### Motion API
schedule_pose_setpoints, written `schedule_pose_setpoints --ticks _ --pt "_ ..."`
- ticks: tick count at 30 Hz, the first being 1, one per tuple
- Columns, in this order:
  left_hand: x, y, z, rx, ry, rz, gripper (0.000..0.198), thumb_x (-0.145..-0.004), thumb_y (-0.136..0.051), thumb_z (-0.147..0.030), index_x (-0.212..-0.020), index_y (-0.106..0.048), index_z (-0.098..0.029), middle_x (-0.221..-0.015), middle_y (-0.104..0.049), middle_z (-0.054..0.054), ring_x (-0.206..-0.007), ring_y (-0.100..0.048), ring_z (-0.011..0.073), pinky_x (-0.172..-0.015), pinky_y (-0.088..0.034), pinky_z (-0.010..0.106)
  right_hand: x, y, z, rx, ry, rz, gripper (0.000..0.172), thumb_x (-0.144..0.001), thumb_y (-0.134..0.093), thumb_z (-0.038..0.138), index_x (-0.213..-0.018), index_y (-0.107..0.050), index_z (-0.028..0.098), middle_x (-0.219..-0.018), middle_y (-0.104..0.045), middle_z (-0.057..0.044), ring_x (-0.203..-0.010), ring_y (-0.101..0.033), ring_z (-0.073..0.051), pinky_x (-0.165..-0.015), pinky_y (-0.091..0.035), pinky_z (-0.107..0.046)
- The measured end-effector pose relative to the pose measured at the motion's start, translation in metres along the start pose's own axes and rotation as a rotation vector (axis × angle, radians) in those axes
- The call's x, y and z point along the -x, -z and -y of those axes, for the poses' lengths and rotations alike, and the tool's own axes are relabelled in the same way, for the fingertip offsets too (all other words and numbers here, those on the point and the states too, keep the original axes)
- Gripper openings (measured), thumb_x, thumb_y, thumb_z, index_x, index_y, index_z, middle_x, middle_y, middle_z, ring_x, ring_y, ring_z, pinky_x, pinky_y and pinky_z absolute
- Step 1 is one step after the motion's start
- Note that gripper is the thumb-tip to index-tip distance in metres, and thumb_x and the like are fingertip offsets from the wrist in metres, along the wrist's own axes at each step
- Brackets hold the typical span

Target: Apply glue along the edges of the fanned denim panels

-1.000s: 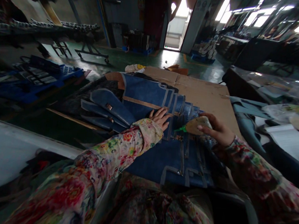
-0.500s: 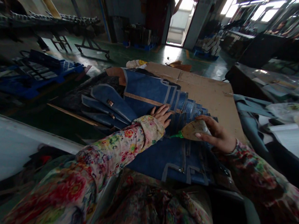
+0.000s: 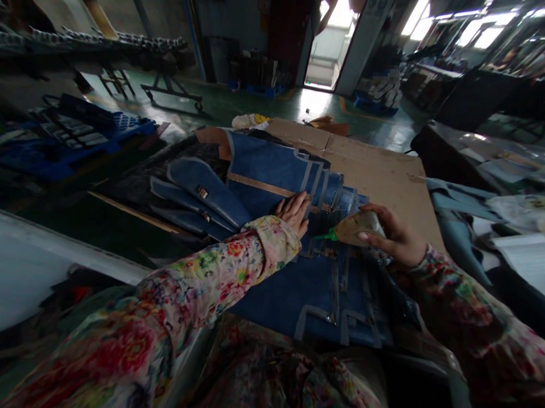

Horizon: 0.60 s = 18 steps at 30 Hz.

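Blue garment panels (image 3: 265,161) with grey edging lie overlapped in a stepped row, and a tan strip runs across them. My left hand (image 3: 294,213) rests flat on the panels, its fingers stretched out and holding nothing. In my right hand (image 3: 396,235) is a squeeze bottle (image 3: 358,227), brownish and smeared, gripped between thumb and fingers. Its green nozzle (image 3: 328,235) points left, down at the edges of the panels; whether it touches them I cannot tell. Several narrower blue pieces (image 3: 209,191) are fanned out to the left of my left hand.
Under the panels is a cardboard sheet (image 3: 371,154). Teal fabric and papers (image 3: 530,254) lie on the right, beside plastic wrapping. A white board edge (image 3: 69,248) stands at the left. Blue pallets (image 3: 65,150) sit on the green floor beyond.
My right hand has moved the bottle slightly up, toward the far side of the panels. The left hand stays at about the same spot, its fingers closer together.
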State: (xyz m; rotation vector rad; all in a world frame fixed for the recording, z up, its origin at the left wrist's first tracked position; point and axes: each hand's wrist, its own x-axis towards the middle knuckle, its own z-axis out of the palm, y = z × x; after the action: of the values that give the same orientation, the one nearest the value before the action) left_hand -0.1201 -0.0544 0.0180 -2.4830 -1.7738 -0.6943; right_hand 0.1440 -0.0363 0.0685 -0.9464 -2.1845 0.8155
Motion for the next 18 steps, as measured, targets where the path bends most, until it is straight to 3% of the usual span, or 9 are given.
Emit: schedule_pose_setpoints --ticks 8,18 --pt "-0.003 -0.001 0.0 -0.003 0.013 0.052 0.053 -0.086 -0.039 -0.027 -0.136 -0.039 -0.012 -0.146 -0.032 0.008 -0.138 -0.021 0.0188 -0.113 -0.016 0.042 -0.021 0.001 -0.017 0.122 0.072 -0.184 0.056 -0.074 -0.067 0.05 -0.118 -0.044 0.022 -0.112 -0.051 -0.009 -0.1 -0.053 -0.026 -0.085 -0.048 -0.039" --pt "-0.004 -0.006 0.002 -0.019 -0.002 0.037 0.053 -0.086 -0.039 -0.029 -0.137 -0.04 -0.013 -0.146 -0.033 0.008 -0.137 -0.023 0.0196 -0.112 -0.019 0.044 -0.022 0.004 -0.021 0.239 0.125 -0.189 0.055 -0.076 -0.065 0.052 -0.117 -0.045 0.022 -0.112 -0.051 -0.009 -0.104 -0.052 -0.027 -0.09 -0.046 -0.041"
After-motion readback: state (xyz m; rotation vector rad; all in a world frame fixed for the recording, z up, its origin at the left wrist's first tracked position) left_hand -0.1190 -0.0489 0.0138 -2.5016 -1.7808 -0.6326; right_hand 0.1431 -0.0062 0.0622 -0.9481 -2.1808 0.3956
